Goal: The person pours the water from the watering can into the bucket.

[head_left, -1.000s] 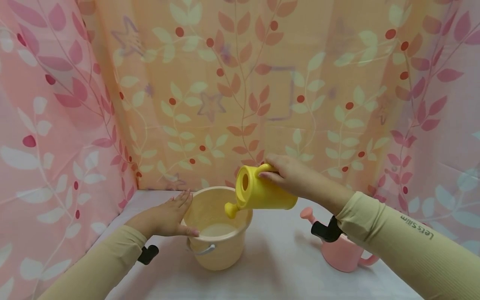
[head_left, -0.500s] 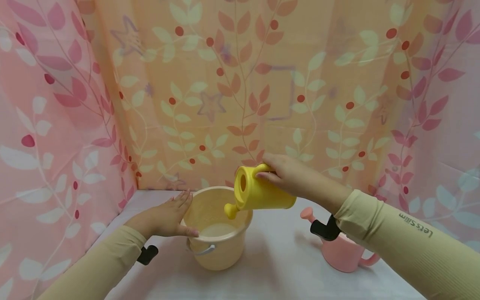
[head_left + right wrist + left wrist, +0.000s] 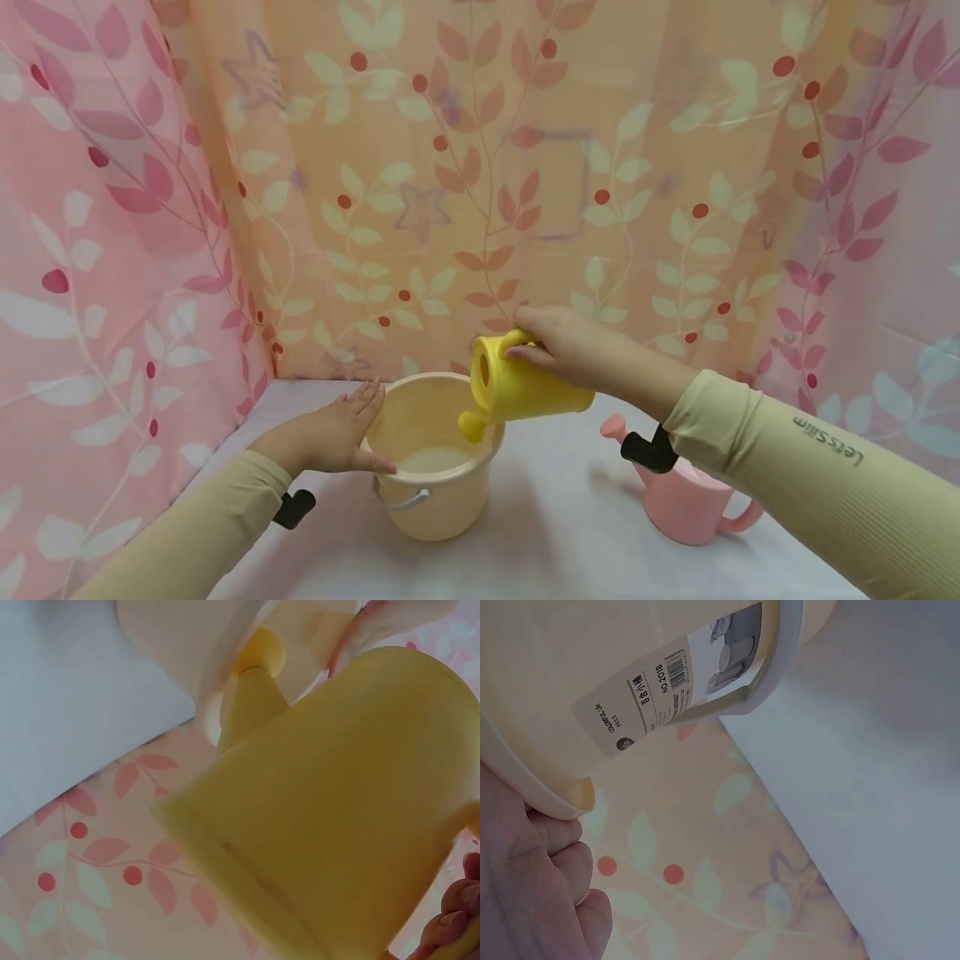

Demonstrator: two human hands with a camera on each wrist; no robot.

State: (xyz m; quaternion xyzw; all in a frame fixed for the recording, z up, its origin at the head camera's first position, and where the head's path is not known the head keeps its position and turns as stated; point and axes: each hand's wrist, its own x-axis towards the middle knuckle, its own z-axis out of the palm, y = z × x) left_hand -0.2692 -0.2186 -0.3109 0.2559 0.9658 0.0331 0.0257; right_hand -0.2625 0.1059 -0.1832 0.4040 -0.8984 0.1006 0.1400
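My right hand (image 3: pixel 562 342) grips the handle of a yellow watering can (image 3: pixel 532 387), holding it tipped on its side. The can's spout points down to the left, its round head over the right part of a cream bucket (image 3: pixel 442 508). From the right wrist view, the can's body (image 3: pixel 337 802) fills the middle, with fingertips (image 3: pixel 454 919) curled at the handle. My left hand (image 3: pixel 337 433) rests on the bucket's left rim, fingers extended and thumb along the front edge. Pale liquid shows at the bucket's bottom. A printed label (image 3: pixel 660 690) marks the bucket's side.
A pink watering can (image 3: pixel 682 504) stands upright on the white table (image 3: pixel 562 533), below the right forearm and partly covered by a black wrist camera (image 3: pixel 648 452). The bucket's grey handle (image 3: pixel 411 500) hangs down. Floral curtains (image 3: pixel 480 183) enclose the back and sides.
The yellow watering can has tipped a little further, and its spout head has shifted slightly right. My right hand has drifted slightly left. The left hand and bucket stay in place.
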